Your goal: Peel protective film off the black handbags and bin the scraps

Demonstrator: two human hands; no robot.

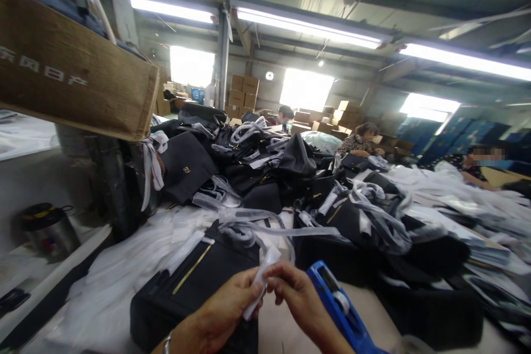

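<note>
Towards the bench's point(282, 329) near edge, beside a boxy black bag point(186, 282), a flat white strip point(271, 257) is being pinched by the left hand point(224, 307); the right hand point(296, 290) is being held half-curled against it, grip unclear, beside a smooth blue dispenser point(350, 318).

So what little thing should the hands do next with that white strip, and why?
Maybe the right hand should gently smooth the upper part of the white strip. The left hand already pinches it lower down, and the right hand's fingertips are right by its edge. I can't tell whether the strip is wrapped around anything.
</note>
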